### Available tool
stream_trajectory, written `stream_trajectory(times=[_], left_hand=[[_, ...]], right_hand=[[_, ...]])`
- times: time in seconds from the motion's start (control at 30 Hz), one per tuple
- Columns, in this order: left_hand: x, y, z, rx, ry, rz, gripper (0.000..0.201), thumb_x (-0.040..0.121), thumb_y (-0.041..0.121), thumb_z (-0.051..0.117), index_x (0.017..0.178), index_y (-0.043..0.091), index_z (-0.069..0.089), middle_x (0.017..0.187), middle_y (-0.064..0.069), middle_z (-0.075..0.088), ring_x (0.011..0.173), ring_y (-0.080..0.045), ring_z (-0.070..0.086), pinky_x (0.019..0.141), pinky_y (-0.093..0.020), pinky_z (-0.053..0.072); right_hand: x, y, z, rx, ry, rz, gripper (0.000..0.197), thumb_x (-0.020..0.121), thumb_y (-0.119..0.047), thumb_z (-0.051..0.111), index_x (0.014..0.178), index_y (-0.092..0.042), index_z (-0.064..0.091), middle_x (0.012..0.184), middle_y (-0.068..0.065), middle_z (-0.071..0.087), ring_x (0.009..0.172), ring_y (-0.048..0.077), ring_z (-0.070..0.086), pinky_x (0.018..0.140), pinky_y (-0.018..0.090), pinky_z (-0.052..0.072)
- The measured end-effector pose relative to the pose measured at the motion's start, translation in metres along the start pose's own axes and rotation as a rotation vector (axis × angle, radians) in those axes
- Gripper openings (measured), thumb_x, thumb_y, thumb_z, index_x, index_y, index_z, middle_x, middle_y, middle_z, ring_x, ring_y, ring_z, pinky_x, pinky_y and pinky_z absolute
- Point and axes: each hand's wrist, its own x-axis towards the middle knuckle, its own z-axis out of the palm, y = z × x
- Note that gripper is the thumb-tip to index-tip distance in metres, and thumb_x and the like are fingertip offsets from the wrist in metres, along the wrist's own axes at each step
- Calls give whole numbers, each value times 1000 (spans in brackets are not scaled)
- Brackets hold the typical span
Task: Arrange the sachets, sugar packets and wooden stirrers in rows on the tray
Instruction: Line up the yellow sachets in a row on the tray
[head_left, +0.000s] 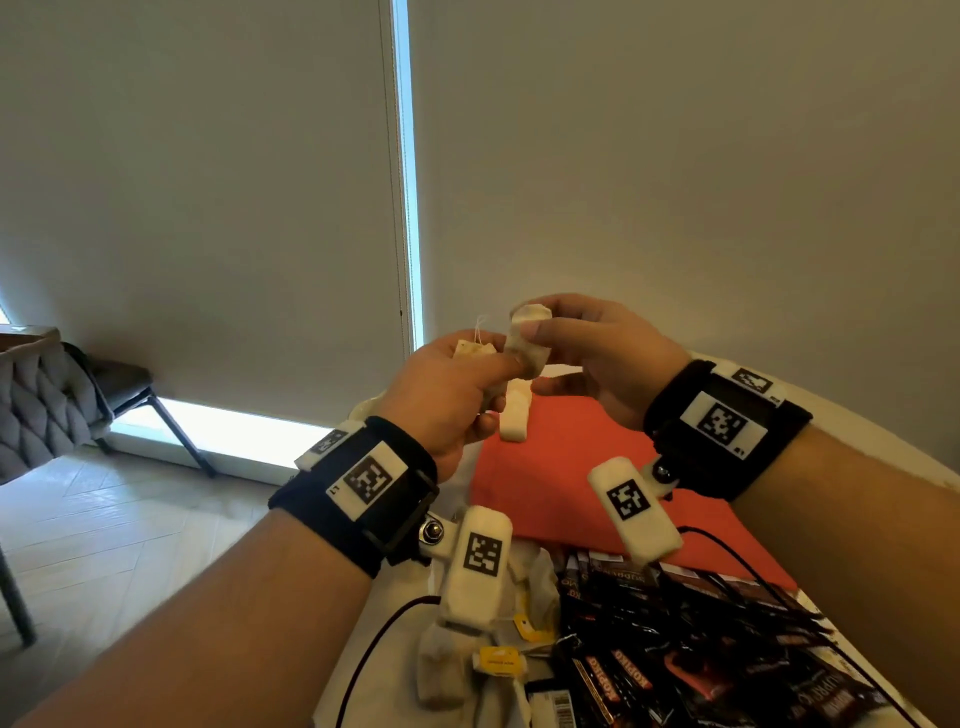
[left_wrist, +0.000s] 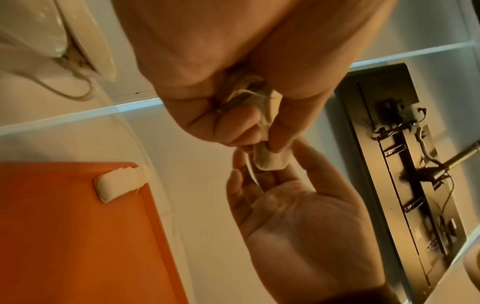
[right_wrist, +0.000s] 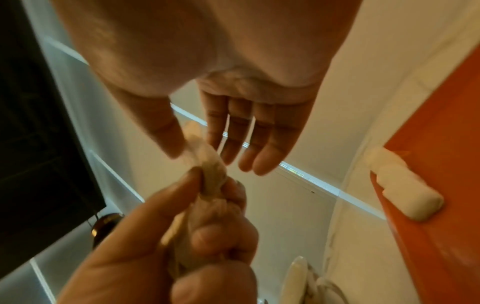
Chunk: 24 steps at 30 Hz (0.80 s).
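Both hands are raised above the orange tray. My left hand grips a small bunch of white tea bags in its curled fingers. One tea bag sticks out of that bunch. My right hand pinches its free end between thumb and forefinger, the other fingers straight. Another tea bag lies flat on the tray near its far edge, also seen as a white tea bag in the left wrist view.
A heap of dark coffee sachets lies on the white table in front of the tray. Loose tea bags with yellow tags lie to its left. A cream dish stands beyond the tray. A grey chair stands at far left.
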Motion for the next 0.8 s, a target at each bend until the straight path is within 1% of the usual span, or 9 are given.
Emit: stream_trajectory(times=[0.07,0.1,0.17,0.27,0.4,0.5,0.63,0.73,0.8], left_hand=[[0,-1,-2,13,9,6,20,92,18,77,110,16,71,96,-9,66,64,-11,56,50,-21,45],[1,-2,-3,13,22,12,19,92,19,78,109,16,71,95,-8,65,66,-12,56,50,-22,46],[2,-3,-6,14,66,27,21,90,25,80,108,18,72,95,-6,65,72,-14,56,52,-22,48],[4,-3,-12,-28,134,58,25,88,28,82,108,18,72,94,-5,64,74,-15,56,54,-22,49],[7,2,-15,28,72,132,21,89,29,81,107,21,74,89,-1,65,71,-11,56,54,-22,49],[12,3,-13,93,57,148,13,93,27,77,104,21,74,91,-7,66,70,-13,57,54,-23,48],[21,-1,-13,82,102,98,9,95,25,74,102,20,73,88,-7,63,70,-14,56,52,-22,47],[28,-7,-16,65,154,60,7,94,23,72,101,19,72,89,-4,63,69,-12,56,50,-21,46],[32,-9,-21,21,188,42,7,95,23,71,100,19,70,93,-5,66,67,-11,57,50,-22,47]], right_hand=[[0,-2,0,2,37,-33,7,92,-16,72,98,-15,70,95,7,74,88,21,71,82,40,56],[1,-2,-1,4,81,-86,6,91,-16,73,95,-14,71,95,9,75,88,23,71,80,39,56],[2,-4,-3,-34,149,-183,13,90,-20,76,98,-11,73,99,12,76,94,29,73,82,40,58],[3,-5,-4,-138,182,-197,10,86,-23,81,93,-17,77,96,9,78,99,33,72,90,45,58],[4,-7,-4,-139,155,-168,11,87,-19,80,97,-16,77,95,6,78,94,25,74,85,38,60],[5,-5,1,-92,127,-158,17,88,-18,78,104,-12,75,99,10,77,92,25,74,82,37,61],[12,10,6,65,116,-72,32,87,-3,77,116,-10,66,99,16,75,92,29,75,79,40,62],[21,28,4,90,182,26,34,85,7,74,111,-12,62,89,15,74,81,27,75,72,40,62],[28,44,1,40,236,156,33,83,8,75,104,-12,60,84,14,74,72,26,74,65,38,61]])
